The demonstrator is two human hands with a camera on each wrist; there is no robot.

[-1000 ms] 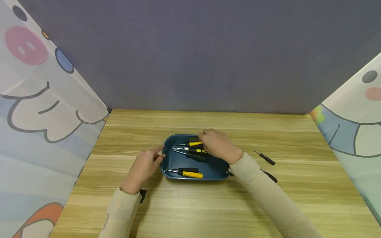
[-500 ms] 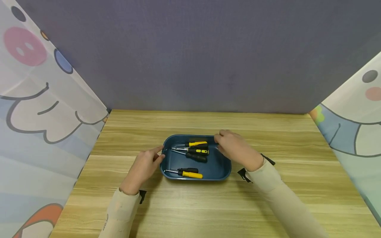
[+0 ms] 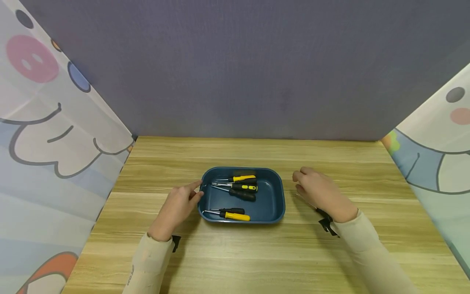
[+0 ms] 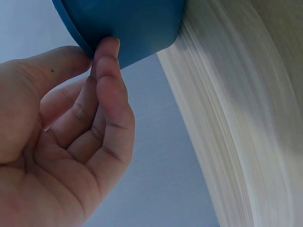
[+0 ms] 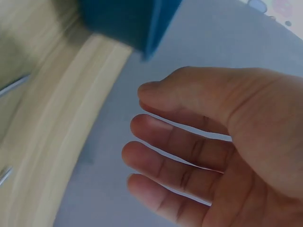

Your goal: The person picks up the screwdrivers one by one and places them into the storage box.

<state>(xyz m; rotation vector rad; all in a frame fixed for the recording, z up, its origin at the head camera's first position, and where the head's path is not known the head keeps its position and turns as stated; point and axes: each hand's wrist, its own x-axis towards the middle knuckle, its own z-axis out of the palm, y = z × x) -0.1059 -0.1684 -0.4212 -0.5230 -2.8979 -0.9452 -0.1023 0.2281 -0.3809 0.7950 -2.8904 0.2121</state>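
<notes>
A blue tray (image 3: pixel 271 218) with rounded corners holds several screwdrivers. My left hand (image 3: pixel 177 206) is at the tray's left end; in the left wrist view the thumb meets the rim and the fingertips lie on the outer wall (image 4: pixel 147 28), so the hand holds the edge. Right of the tray, my right hand (image 3: pixel 318 192) hovers above the table with bent fingers apart and nothing between them. Under it shows the thin shaft of a black-handled screwdriver (image 3: pixel 322 213), mostly hidden by the hand and wrist. Two metal shafts, one a screwdriver tip (image 5: pixel 14 85), appear in the right wrist view.
Inside the tray, a yellow-handled screwdriver (image 3: pixel 236 216) and a small black screwdriver (image 3: pixel 235 210) lie near the front wall; a group with a black screwdriver (image 3: pixel 242 194) lies farther back. The wood-grain table (image 3: pixel 235 257) meets a grey panel (image 3: pixel 257 81) behind.
My right hand has left the tray's inside and moved right, over the screwdrivers lying on the table. My left hand has stayed at the tray's left end.
</notes>
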